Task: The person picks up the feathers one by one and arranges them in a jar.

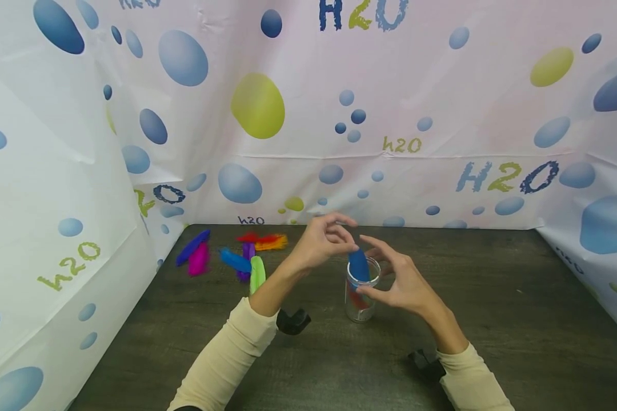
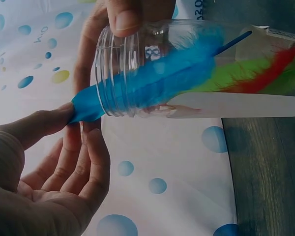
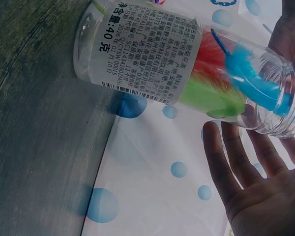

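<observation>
A clear jar point(image 1: 360, 314) stands upright on the dark table. My left hand point(image 1: 325, 242) pinches the upper end of a blue feather point(image 2: 157, 78) between thumb and finger, just above the mouth. Most of that feather is inside the jar, quill end down. Around the neck is my right hand point(image 1: 408, 282), thumb at the near side of the rim and fingers on the far side, steadying it. A green feather point(image 3: 211, 98) and a red feather point(image 3: 209, 59) lie inside, lower down, partly hidden behind a printed white label point(image 3: 142, 49).
Left on the table lie more feathers: dark blue point(image 1: 192, 248), magenta point(image 1: 199, 261), light blue point(image 1: 235, 260), purple point(image 1: 248, 250), lime point(image 1: 257, 274), red point(image 1: 253, 236) and orange point(image 1: 272, 243). A white sheet point(image 1: 298, 188) printed with bubbles rises behind the table and along its sides.
</observation>
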`<state>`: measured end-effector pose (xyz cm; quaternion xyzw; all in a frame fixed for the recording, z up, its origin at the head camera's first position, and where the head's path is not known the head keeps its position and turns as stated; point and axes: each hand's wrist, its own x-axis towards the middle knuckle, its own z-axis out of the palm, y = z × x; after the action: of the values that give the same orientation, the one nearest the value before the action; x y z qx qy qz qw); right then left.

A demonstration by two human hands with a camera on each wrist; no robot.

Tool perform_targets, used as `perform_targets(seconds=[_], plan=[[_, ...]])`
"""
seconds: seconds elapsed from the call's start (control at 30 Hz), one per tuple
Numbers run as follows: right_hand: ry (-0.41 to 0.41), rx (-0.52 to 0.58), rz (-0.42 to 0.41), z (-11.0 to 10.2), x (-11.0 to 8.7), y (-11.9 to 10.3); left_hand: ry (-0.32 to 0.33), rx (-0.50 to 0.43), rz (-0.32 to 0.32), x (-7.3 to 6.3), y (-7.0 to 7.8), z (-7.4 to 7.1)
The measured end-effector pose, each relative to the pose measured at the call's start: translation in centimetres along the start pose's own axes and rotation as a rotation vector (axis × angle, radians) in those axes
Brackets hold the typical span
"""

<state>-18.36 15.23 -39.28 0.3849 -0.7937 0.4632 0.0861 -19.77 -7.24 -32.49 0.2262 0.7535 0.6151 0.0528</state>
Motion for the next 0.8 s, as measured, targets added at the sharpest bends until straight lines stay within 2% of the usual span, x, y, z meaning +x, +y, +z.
perform_targets(seconds=[0.8], plan=[[0.008, -0.013, -0.023, 0.03, 0.07, 0.16, -0.014, 0.091, 0.033, -0.22, -0.34, -0.35]])
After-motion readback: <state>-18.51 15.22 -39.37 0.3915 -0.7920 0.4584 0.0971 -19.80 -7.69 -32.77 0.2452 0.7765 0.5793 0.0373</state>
